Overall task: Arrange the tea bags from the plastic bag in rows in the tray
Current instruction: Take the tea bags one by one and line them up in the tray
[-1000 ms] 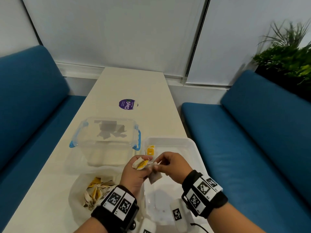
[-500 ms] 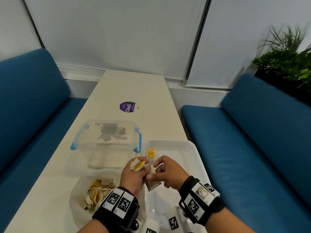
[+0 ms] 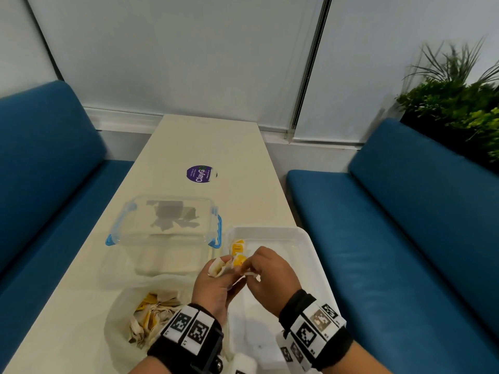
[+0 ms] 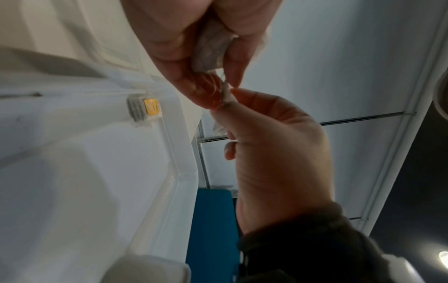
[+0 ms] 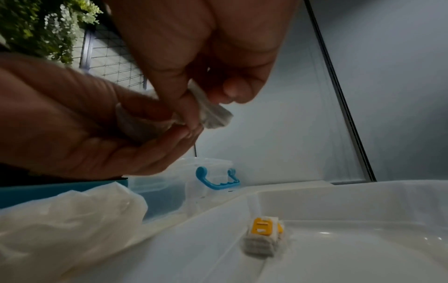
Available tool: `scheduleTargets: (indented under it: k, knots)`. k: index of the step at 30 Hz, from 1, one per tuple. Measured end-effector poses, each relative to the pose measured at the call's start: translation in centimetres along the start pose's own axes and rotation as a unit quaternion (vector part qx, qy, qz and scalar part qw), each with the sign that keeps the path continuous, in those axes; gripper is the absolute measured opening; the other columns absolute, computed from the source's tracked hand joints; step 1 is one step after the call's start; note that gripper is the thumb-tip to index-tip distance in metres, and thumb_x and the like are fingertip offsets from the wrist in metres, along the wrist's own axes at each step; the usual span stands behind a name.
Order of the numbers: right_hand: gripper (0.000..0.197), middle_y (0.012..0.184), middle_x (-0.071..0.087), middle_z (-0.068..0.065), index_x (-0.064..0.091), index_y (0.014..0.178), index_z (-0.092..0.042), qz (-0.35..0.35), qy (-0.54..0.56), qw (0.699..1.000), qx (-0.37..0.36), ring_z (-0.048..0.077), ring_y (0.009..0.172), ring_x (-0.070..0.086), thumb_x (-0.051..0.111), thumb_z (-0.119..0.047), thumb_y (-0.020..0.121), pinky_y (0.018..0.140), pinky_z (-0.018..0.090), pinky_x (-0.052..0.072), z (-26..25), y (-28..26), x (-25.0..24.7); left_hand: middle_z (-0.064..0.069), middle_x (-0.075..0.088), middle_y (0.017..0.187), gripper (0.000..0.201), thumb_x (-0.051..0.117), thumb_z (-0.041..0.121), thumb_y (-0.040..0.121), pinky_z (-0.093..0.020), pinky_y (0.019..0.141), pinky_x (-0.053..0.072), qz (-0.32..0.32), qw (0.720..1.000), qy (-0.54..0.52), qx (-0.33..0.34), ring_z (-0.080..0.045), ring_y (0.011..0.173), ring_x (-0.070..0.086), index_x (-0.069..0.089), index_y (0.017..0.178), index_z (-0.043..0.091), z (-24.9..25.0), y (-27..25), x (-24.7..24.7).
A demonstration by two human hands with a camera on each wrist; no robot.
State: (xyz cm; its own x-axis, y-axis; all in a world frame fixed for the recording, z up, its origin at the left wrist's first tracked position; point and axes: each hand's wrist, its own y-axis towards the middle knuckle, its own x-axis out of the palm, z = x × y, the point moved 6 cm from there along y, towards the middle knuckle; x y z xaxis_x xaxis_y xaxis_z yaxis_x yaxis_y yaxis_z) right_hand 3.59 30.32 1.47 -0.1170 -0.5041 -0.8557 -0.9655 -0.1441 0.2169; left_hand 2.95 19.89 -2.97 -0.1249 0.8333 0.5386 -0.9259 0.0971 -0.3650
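Note:
Both hands meet above the near-left part of the white tray [image 3: 302, 238]. My left hand [image 3: 225, 267] grips a small bunch of tea bags [image 3: 216, 269]; in the left wrist view its fingers [image 4: 174, 47] curl round a bag [image 4: 211, 51]. My right hand [image 3: 249, 267] pinches a tea bag [image 5: 214, 115] with a yellow tag [image 3: 239, 259], right against the left fingers. One folded tea bag [image 3: 237, 245] with a yellow tag lies in the tray's far-left corner [image 5: 264, 237]. The open plastic bag [image 3: 121, 306] at the left holds several more tea bags [image 3: 149, 313].
A clear lidded box [image 3: 167, 225] with blue latches [image 5: 215, 181] stands just beyond the plastic bag, left of the tray. A purple sticker [image 3: 199, 173] lies farther up the table. Blue benches [image 3: 405, 238] flank the table; a plant [image 3: 459, 103] stands at the far right.
The tea bag that hung below the two hands has been drawn up and now sits bunched between the fingertips. The right hand has closed in on the left.

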Motion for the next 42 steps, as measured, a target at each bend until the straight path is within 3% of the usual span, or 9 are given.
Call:
scheduleTargets:
  k: [2,5,8,11,17,21,27,37,42]
  knots:
    - [0.009,0.082,0.055,-0.008,0.071,0.086,-0.014,0.000,0.059,0.998,-0.002,0.002,0.079,0.051,0.064,-0.016,0.081,0.072,0.011,0.041,0.2,-0.1,-0.2,-0.008,0.068,0.070,0.019,0.060,-0.008,0.080,-0.028,0.066,0.054,0.003,1.000,0.026,0.004,-0.021,0.072,0.064,0.058,0.081,0.011,0.3,0.1,-0.3]
    - [0.009,0.080,0.057,-0.010,0.066,0.079,-0.026,0.065,0.192,0.973,0.111,0.002,0.070,0.050,0.072,-0.020,0.079,0.066,0.009,0.040,2.3,0.2,-1.3,-0.004,0.066,0.071,0.017,0.062,-0.003,0.081,-0.030,0.066,0.048,-0.009,0.998,0.068,0.013,-0.020,0.073,0.061,0.056,0.080,0.013,0.6,0.2,-0.5]
    - [0.013,0.079,0.063,-0.006,0.069,0.094,-0.019,-0.014,0.292,0.940,0.176,-0.001,0.064,0.055,0.069,-0.013,0.083,0.062,0.010,0.042,3.0,0.6,-0.7,-0.004,0.062,0.076,0.019,0.060,-0.005,0.082,-0.028,0.063,0.045,-0.030,0.992,0.119,0.022,-0.018,0.072,0.060,0.055,0.080,0.013,0.7,0.1,-0.3]
    - [0.005,0.068,0.061,-0.005,0.069,0.086,-0.012,-0.050,0.347,0.921,0.168,-0.006,0.050,0.054,0.067,-0.008,0.084,0.047,0.006,0.039,2.3,0.6,-0.8,-0.003,0.062,0.072,0.019,0.062,-0.005,0.081,-0.027,0.062,0.045,-0.036,0.986,0.160,0.039,-0.017,0.070,0.059,0.056,0.077,0.013,1.0,0.0,0.0]
    - [0.025,0.068,0.059,-0.004,0.058,0.064,-0.025,-0.055,0.263,0.952,0.148,0.006,0.061,0.051,0.070,-0.010,0.081,0.060,0.013,0.044,2.3,0.9,-0.8,-0.010,0.063,0.075,0.016,0.063,-0.007,0.080,-0.024,0.057,0.049,-0.045,0.975,0.208,0.070,-0.021,0.069,0.059,0.056,0.075,0.007,1.2,0.3,0.2]
    - [0.023,0.066,0.056,-0.005,0.058,0.066,-0.020,-0.035,0.336,0.919,0.203,0.001,0.052,0.045,0.065,-0.009,0.085,0.047,0.010,0.036,3.7,0.8,-1.6,-0.010,0.064,0.084,0.017,0.061,-0.004,0.083,-0.028,0.070,0.048,0.006,0.984,0.163,0.073,-0.021,0.079,0.058,0.057,0.076,0.011,1.1,0.9,-0.8]
    - [0.022,0.055,0.054,-0.002,0.054,0.071,-0.017,-0.032,0.315,0.924,0.215,-0.001,0.039,0.045,0.057,-0.011,0.091,0.042,0.009,0.035,4.3,1.2,-2.1,-0.007,0.066,0.092,0.011,0.062,0.000,0.084,-0.029,0.075,0.048,0.002,0.984,0.168,0.059,-0.019,0.082,0.058,0.061,0.083,0.011,0.4,1.1,-1.0]
    - [0.016,0.059,0.059,0.001,0.058,0.074,-0.014,-0.082,0.364,0.903,0.214,0.006,0.046,0.052,0.071,-0.006,0.079,0.039,0.017,0.038,4.1,1.5,-0.5,-0.009,0.062,0.064,0.016,0.058,-0.008,0.083,-0.021,0.053,0.051,-0.039,0.981,0.187,0.045,-0.018,0.059,0.062,0.053,0.076,0.005,0.1,1.1,0.4]
    - [0.021,0.061,0.055,-0.002,0.058,0.065,-0.017,-0.142,0.264,0.921,0.249,0.000,0.041,0.045,0.070,-0.011,0.081,0.038,0.011,0.034,5.5,1.9,0.2,-0.010,0.060,0.072,0.016,0.059,-0.009,0.081,-0.029,0.064,0.049,-0.006,0.986,0.163,0.021,-0.021,0.068,0.056,0.055,0.077,0.005,-0.4,2.0,-0.1]
